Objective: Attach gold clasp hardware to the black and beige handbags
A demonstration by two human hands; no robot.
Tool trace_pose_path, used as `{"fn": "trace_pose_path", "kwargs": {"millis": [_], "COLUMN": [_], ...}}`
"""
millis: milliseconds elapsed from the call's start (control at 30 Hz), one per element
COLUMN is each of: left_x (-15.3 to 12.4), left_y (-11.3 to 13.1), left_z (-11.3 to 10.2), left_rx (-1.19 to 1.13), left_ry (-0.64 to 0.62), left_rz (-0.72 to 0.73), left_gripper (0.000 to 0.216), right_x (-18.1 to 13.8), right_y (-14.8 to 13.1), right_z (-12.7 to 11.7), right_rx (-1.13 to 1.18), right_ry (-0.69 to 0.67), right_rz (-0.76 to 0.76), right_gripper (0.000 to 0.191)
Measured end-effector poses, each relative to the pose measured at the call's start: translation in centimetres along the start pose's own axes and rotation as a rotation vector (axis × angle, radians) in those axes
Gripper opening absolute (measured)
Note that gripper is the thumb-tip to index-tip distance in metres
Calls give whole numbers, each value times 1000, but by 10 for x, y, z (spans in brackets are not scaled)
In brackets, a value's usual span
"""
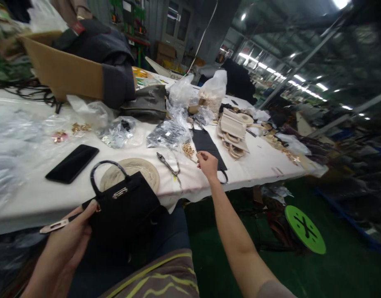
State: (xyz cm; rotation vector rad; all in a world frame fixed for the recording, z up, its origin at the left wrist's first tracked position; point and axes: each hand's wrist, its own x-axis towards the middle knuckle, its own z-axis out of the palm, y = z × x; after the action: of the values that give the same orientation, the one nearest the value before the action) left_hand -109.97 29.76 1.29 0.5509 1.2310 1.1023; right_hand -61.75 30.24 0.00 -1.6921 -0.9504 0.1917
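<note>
My left hand [74,231] is closed on the side of a black handbag [125,207], its thumb near a small gold fitting. The bag has a looped top handle and a metal clasp plate on its face. It rests against the table edge, over a round beige disc [149,176]. My right hand [208,163] reaches over the table with thumb and fingers pinched together, beside a small pile of gold hardware pieces [188,150]. Whatever is between those fingertips is too small to make out. Flat black bag pieces [209,147] lie just behind that hand. Pliers [168,164] lie between the two hands.
A black phone [72,164] lies at the left. Plastic bags of parts [170,134], a cardboard box [66,72] with dark cloth and stacked beige pieces [232,126] stand further back. A green round stool [305,229] is on the floor at right.
</note>
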Motion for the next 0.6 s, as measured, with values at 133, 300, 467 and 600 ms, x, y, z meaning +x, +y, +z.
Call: {"fn": "trace_pose_path", "kwargs": {"millis": [133, 300, 467, 600], "left_x": [0, -5, -7, -11], "left_y": [-2, -3, 5, 5], "left_z": [-3, -5, -9, -4], "left_rx": [-47, -19, -9, -92], "left_ry": [-15, -40, -20, -40], "left_rz": [73, 92, 64, -8], "left_gripper": [15, 28, 19, 15], "right_x": [-35, -55, -57, -113], "right_y": [-6, -8, -20, -61], "right_z": [15, 38, 35, 43], "right_rx": [447, 529, 476, 458], "right_ry": [-109, -97, 1, -283], "right_rz": [128, 203, 139, 5], "right_gripper": [51, 49, 44, 41]}}
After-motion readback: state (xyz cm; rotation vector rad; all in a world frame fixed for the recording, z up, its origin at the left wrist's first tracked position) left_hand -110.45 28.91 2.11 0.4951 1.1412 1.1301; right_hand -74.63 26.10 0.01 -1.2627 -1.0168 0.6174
